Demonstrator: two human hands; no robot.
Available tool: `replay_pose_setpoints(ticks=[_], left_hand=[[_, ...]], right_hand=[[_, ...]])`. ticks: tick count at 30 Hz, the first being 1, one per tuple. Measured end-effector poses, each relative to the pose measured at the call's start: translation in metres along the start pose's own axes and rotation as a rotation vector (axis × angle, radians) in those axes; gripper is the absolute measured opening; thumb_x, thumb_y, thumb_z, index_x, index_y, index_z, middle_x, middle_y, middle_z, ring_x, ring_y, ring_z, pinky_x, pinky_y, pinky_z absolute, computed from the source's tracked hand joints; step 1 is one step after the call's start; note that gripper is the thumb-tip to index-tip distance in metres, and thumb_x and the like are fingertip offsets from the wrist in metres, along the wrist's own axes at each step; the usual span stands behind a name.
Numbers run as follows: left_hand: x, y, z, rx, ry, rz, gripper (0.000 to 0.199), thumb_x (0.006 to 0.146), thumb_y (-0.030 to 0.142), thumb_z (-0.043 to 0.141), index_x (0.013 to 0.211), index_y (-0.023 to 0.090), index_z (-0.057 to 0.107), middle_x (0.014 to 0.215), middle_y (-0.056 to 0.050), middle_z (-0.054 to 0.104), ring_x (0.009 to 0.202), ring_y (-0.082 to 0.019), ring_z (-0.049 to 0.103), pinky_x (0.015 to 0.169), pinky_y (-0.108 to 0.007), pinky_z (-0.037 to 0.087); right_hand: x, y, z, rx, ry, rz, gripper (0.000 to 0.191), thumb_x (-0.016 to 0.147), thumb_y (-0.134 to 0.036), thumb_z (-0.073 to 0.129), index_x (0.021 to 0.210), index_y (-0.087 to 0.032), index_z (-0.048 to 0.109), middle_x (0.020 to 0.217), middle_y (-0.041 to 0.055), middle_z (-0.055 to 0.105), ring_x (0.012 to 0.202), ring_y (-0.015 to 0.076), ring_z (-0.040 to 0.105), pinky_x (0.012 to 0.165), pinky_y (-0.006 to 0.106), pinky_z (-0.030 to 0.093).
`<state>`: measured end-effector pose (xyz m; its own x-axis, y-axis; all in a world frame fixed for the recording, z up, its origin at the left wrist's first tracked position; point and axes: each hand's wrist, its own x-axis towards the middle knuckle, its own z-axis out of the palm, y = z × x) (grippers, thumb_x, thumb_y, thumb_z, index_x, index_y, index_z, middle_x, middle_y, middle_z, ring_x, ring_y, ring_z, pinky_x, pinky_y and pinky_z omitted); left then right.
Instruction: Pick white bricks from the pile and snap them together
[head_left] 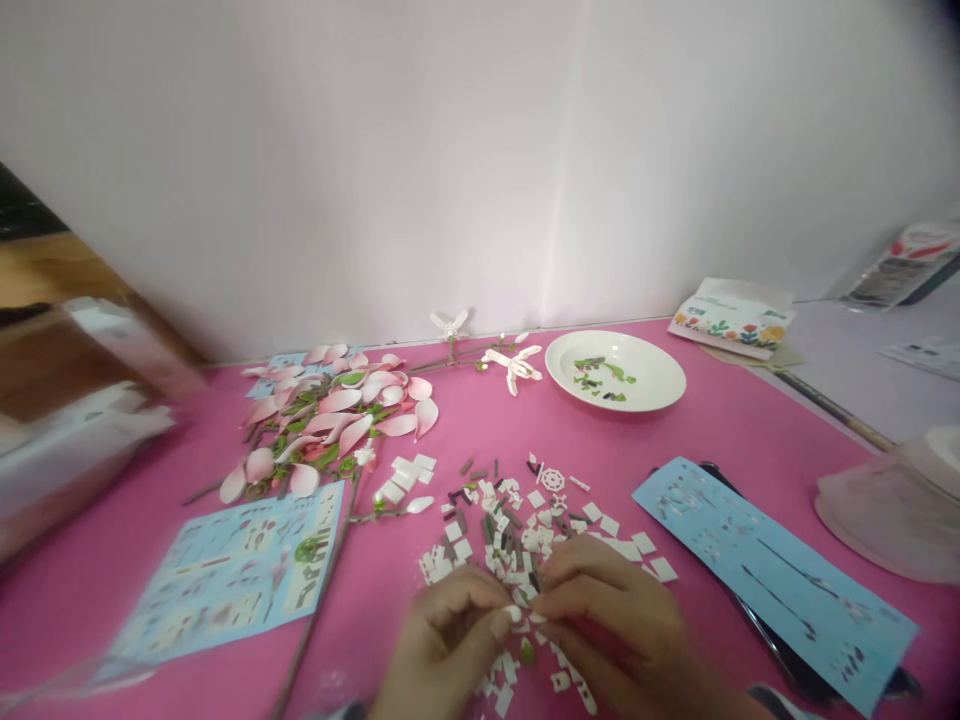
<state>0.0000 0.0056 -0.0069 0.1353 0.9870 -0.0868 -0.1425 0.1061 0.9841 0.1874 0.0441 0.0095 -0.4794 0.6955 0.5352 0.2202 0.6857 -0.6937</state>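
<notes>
At the lower middle, my left hand [454,635] pinches a small white piece [514,613] between thumb and forefinger. Close beside it on the right, my right hand [611,610] has its fingertips pressed together at a small whitish piece [537,616]. Whether the two pieces are joined is too small to tell. Under and beyond both hands lies a loose pile of white, grey and dark bricks [517,505], with a green leaf piece [528,652] nearer me. White square tiles [409,472] lie up and left of the pile.
Pink petals [352,400] with stems lie at the left, above a blue instruction sheet [240,565]. A white plate [652,375] holds green pieces. White flowers [514,368] lie by the wall. Another blue sheet [780,575] rests on a dark object at the right, near a translucent container [885,510].
</notes>
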Motion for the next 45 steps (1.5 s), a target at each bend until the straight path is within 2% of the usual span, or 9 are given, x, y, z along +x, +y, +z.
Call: replay_pose_setpoints(ticks=[7, 15, 22, 29, 39, 45], left_hand=[[-0.003, -0.007, -0.002, 0.433, -0.022, 0.199, 0.019, 0.088, 0.024, 0.058, 0.073, 0.016, 0.065, 0.073, -0.006, 0.064, 0.067, -0.018, 0.060, 0.062, -0.027, 0.047], [-0.005, -0.007, 0.001, 0.522, -0.047, 0.318, 0.012, 0.088, 0.017, 0.056, 0.079, 0.018, 0.063, 0.076, -0.006, 0.065, 0.072, -0.017, 0.061, 0.064, -0.026, 0.048], [-0.007, -0.006, 0.003, 0.598, -0.061, 0.362, 0.004, 0.085, 0.018, 0.061, 0.082, 0.018, 0.062, 0.075, -0.005, 0.065, 0.073, -0.017, 0.060, 0.068, -0.027, 0.047], [-0.006, -0.004, 0.002, 0.555, -0.085, 0.409, 0.009, 0.088, 0.014, 0.058, 0.081, 0.019, 0.063, 0.076, -0.005, 0.066, 0.074, -0.017, 0.062, 0.069, -0.026, 0.049], [-0.006, -0.002, 0.003, 0.554, -0.034, 0.545, 0.012, 0.083, 0.006, 0.062, 0.086, 0.018, 0.062, 0.077, -0.005, 0.066, 0.074, -0.016, 0.062, 0.068, -0.023, 0.051], [-0.006, 0.003, 0.001, 0.590, -0.088, 0.619, 0.013, 0.082, 0.002, 0.061, 0.085, 0.014, 0.066, 0.079, -0.009, 0.069, 0.076, -0.017, 0.064, 0.070, -0.024, 0.053]], right_hand=[[-0.002, -0.002, 0.001, 0.087, -0.110, 0.191, 0.011, 0.086, -0.019, 0.062, 0.083, -0.023, 0.073, 0.073, 0.0025, 0.067, 0.070, 0.0158, 0.064, 0.062, 0.025, 0.054], [-0.006, 0.000, 0.006, 0.119, -0.141, 0.315, 0.010, 0.083, -0.015, 0.065, 0.080, -0.021, 0.072, 0.073, 0.0013, 0.067, 0.071, 0.0157, 0.062, 0.062, 0.026, 0.050], [-0.007, -0.001, 0.005, 0.126, -0.144, 0.297, 0.010, 0.082, -0.013, 0.064, 0.080, -0.020, 0.071, 0.072, 0.0015, 0.065, 0.070, 0.0159, 0.061, 0.061, 0.027, 0.048], [-0.005, -0.003, 0.005, 0.170, -0.159, 0.285, 0.011, 0.083, -0.014, 0.063, 0.082, -0.019, 0.074, 0.073, 0.0033, 0.065, 0.070, 0.0158, 0.061, 0.061, 0.026, 0.049], [-0.007, -0.003, 0.002, 0.123, -0.132, 0.244, 0.009, 0.079, -0.009, 0.064, 0.078, -0.017, 0.069, 0.073, 0.0045, 0.064, 0.072, 0.0172, 0.060, 0.063, 0.028, 0.049], [-0.007, -0.003, 0.004, 0.124, -0.131, 0.205, 0.011, 0.078, -0.007, 0.062, 0.075, -0.016, 0.068, 0.069, 0.0049, 0.063, 0.069, 0.0166, 0.059, 0.061, 0.028, 0.049]])
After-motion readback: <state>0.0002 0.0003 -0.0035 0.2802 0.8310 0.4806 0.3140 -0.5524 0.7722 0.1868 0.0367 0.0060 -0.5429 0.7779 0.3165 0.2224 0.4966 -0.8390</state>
